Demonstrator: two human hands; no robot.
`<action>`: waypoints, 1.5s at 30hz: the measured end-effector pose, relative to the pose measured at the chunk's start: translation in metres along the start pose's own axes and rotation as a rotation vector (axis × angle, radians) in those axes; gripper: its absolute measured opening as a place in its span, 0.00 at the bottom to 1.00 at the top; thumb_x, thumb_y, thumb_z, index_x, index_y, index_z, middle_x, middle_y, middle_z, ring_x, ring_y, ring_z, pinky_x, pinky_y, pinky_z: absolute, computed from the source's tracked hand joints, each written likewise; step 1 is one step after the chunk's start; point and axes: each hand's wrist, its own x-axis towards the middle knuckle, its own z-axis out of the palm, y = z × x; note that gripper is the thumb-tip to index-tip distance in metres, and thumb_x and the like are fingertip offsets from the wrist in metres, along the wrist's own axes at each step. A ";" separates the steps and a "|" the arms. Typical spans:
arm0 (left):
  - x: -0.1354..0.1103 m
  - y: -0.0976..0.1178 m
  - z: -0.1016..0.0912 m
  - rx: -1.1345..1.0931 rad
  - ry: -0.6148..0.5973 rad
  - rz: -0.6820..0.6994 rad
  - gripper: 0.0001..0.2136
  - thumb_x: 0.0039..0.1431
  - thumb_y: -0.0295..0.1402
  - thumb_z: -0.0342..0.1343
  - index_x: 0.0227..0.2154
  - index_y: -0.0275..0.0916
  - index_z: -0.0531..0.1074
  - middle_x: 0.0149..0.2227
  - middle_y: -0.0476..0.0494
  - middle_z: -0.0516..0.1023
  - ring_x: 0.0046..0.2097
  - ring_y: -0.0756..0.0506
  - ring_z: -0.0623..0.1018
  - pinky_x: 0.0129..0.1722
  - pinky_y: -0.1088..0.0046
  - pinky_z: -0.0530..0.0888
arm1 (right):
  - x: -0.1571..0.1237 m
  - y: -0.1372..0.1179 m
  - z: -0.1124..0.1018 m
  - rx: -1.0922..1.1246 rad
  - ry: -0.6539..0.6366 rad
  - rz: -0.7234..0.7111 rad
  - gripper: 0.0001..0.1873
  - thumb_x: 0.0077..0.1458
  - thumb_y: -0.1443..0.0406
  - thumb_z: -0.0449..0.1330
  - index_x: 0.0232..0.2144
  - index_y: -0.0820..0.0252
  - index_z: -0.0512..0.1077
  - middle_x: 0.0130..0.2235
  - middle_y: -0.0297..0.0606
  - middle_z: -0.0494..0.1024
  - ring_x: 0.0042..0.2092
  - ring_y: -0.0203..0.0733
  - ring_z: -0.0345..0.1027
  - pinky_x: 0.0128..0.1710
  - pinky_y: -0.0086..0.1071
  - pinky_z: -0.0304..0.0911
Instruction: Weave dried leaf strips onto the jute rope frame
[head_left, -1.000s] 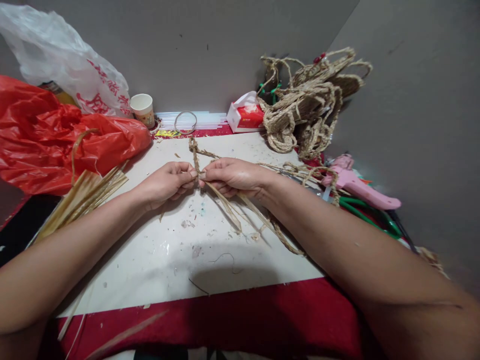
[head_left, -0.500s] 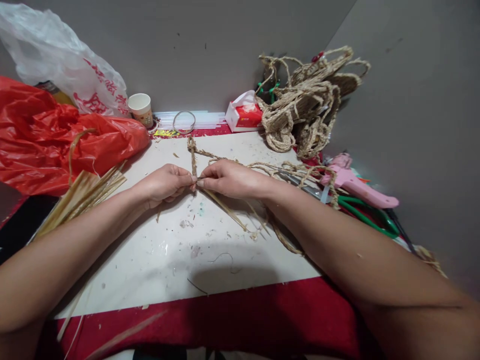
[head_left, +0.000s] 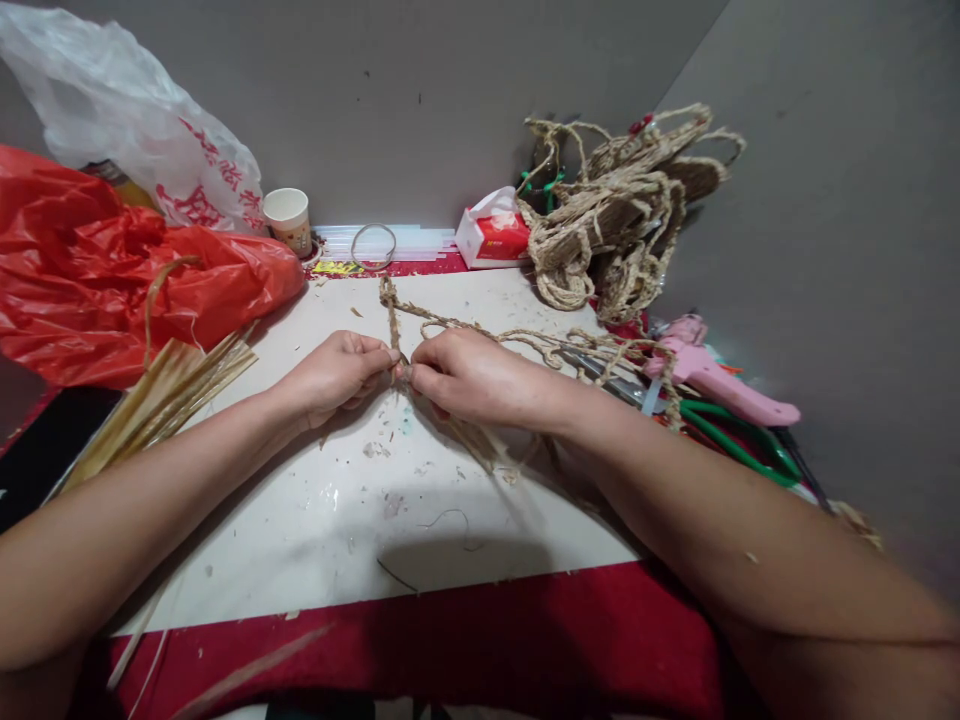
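Brown braid lengthwise toward wall

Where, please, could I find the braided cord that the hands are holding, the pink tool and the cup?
Braided cord (head_left: 394, 326): head view, on its exposed upper stretch.
Pink tool (head_left: 727, 384): head view, on its handle.
Cup (head_left: 288, 228): head view, on its outer wall.

The only camera sits on the person's head, looking forward and down along the forearms, which enter large and near at both lower sides. The left hand and right hand fall mid-view over a white surface; grey walls close the far end.
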 end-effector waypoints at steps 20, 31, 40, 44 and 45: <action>-0.001 0.000 -0.001 -0.070 -0.064 0.002 0.13 0.51 0.29 0.57 0.17 0.37 0.60 0.12 0.58 0.52 0.14 0.59 0.50 0.14 0.80 0.46 | 0.007 0.010 -0.006 0.405 0.238 0.030 0.16 0.58 0.61 0.54 0.21 0.64 0.67 0.20 0.34 0.68 0.22 0.30 0.57 0.22 0.25 0.49; 0.002 -0.002 -0.004 -0.012 -0.053 0.025 0.05 0.53 0.27 0.54 0.24 0.34 0.69 0.13 0.59 0.52 0.15 0.58 0.49 0.15 0.79 0.46 | 0.020 0.019 0.013 0.856 -0.178 0.199 0.21 0.59 0.57 0.55 0.19 0.61 0.57 0.14 0.24 0.54 0.13 0.24 0.41 0.12 0.22 0.37; 0.004 -0.006 -0.004 0.089 -0.056 0.049 0.05 0.51 0.31 0.59 0.26 0.33 0.70 0.13 0.58 0.54 0.15 0.58 0.49 0.14 0.79 0.44 | 0.030 0.034 0.016 0.803 -0.205 0.194 0.22 0.56 0.55 0.57 0.17 0.62 0.60 0.12 0.24 0.53 0.13 0.24 0.40 0.11 0.22 0.36; 0.004 -0.001 -0.010 0.030 -0.116 -0.003 0.08 0.53 0.31 0.56 0.23 0.36 0.65 0.14 0.58 0.52 0.16 0.58 0.50 0.14 0.81 0.46 | 0.029 0.032 0.015 0.955 -0.254 0.216 0.20 0.58 0.59 0.55 0.18 0.62 0.59 0.12 0.23 0.52 0.13 0.24 0.39 0.11 0.21 0.35; 0.003 0.000 -0.012 0.016 -0.135 -0.027 0.08 0.54 0.31 0.55 0.23 0.36 0.63 0.15 0.58 0.51 0.16 0.58 0.49 0.14 0.82 0.46 | 0.029 0.032 0.014 0.982 -0.272 0.223 0.20 0.58 0.60 0.55 0.18 0.62 0.59 0.12 0.23 0.52 0.13 0.24 0.38 0.11 0.21 0.34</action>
